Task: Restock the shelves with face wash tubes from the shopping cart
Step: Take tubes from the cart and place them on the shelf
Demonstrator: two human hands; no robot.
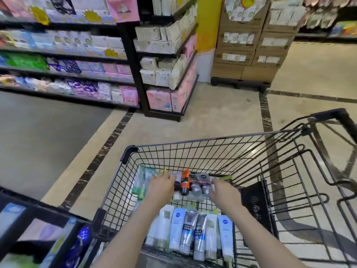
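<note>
**Both hands down in the cart, among the far tubes**

Head view: I am looking down into the cart (212, 140), a black wire basket standing on the tiled floor (222, 113). Both my arms reach forward into it. My left hand (161, 185) lies palm down over the far row of tubes, fingers stretched toward a white tube (176, 196) just beside the orange tube (184, 182). I cannot tell whether those fingers have closed on anything; they look fairly straight and touch the tubes. My right hand (222, 190) lies on the other side of that row, fingertips against the grey tubes (201, 185); its grasp is also hidden from me, for I see only the back of the hand. Green tubes (142, 180) lean in the cart's far left corner.

Nearer to me a second row (193, 233) lies flat on the cart's bottom, white, pale blue and silver tubes side by side, caps toward me.

Shelves (67, 60) of packaged goods run along the left, with an end rack (166, 64) beyond the cart and stacked cartons (251, 41) on a pallet to the right.
</note>
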